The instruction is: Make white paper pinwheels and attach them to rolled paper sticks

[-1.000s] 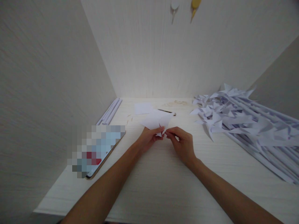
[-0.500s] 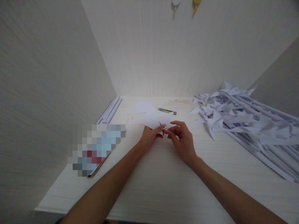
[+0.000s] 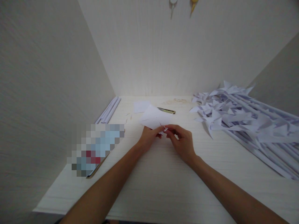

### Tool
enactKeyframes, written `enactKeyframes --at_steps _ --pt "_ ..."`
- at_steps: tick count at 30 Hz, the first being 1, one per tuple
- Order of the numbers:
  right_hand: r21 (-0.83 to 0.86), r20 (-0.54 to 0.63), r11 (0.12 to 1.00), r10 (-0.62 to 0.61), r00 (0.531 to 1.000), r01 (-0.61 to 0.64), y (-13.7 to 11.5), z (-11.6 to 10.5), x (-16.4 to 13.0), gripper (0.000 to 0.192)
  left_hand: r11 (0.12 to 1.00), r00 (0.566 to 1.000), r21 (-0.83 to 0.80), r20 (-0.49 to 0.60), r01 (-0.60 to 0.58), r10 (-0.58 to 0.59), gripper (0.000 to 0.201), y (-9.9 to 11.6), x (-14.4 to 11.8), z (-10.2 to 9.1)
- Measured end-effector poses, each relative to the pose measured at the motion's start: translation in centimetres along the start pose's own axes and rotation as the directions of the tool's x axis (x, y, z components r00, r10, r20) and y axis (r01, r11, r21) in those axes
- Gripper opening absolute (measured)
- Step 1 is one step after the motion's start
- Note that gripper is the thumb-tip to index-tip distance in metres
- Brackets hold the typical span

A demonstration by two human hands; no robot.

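Note:
Between thumb and fingers, my left hand [image 3: 150, 135] grips a white square of paper [image 3: 156, 116] by its near edge. Short slits run in from the paper's corners. Close against it, my right hand [image 3: 180, 137] pinches the near right corner of the same sheet, with thumb and forefinger almost meeting my left fingertips. A small curled bit of paper shows at that pinch, though its exact fold is too small to tell. Just beyond the sheet lies a slim yellow-green cutting tool [image 3: 167, 110], its tip close to the paper's edge.
Another white paper sheet [image 3: 140, 106] lies behind mine. Rolled paper sticks [image 3: 108, 110] rest by the left wall, near a pixelated flat object [image 3: 100, 149]. Many paper pinwheels [image 3: 215, 118] on sticks are piled at right. Crumbs [image 3: 176, 101] lie at the back; two hooks [image 3: 193, 6] hang above.
My right forefinger has come down onto the paper corner, where it was raised before. The sheet has tilted a little, and its far corner now points up more. The view has shifted slightly.

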State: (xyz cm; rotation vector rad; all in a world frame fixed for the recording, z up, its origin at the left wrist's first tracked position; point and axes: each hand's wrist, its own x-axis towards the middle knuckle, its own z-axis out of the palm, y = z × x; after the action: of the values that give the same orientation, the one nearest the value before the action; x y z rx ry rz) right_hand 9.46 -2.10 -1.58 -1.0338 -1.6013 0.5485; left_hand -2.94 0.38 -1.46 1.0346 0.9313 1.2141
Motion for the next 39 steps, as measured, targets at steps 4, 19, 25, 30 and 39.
enactKeyframes --at_steps 4,19,25,30,39 --pt "-0.034 -0.034 0.999 0.019 0.999 -0.021 0.2 -0.1 0.0 0.011 0.997 0.993 -0.051 -0.104 0.054 -0.059 0.021 0.2 0.2 0.1" --pt "0.192 0.142 0.895 0.381 0.914 -0.403 2.8 -3.7 2.2 0.023 0.835 0.99 0.534 0.108 -0.131 0.086 0.012 1.8 1.3 -4.6" --pt "0.098 0.217 0.923 0.345 0.913 -0.372 3.1 -4.4 2.4 0.02 0.602 0.88 0.645 0.29 -0.47 0.376 0.006 2.2 1.1 -4.4" --pt "0.007 0.257 0.951 0.296 0.92 -0.308 3.7 -4.8 2.6 0.017 0.675 0.885 0.593 0.413 -0.439 0.214 0.006 2.2 0.9 -3.9" --pt "0.015 0.322 0.971 0.221 0.921 -0.238 3.5 -4.8 2.7 0.014 0.849 0.952 0.513 0.304 -0.13 -0.038 0.009 1.7 0.3 -2.3"
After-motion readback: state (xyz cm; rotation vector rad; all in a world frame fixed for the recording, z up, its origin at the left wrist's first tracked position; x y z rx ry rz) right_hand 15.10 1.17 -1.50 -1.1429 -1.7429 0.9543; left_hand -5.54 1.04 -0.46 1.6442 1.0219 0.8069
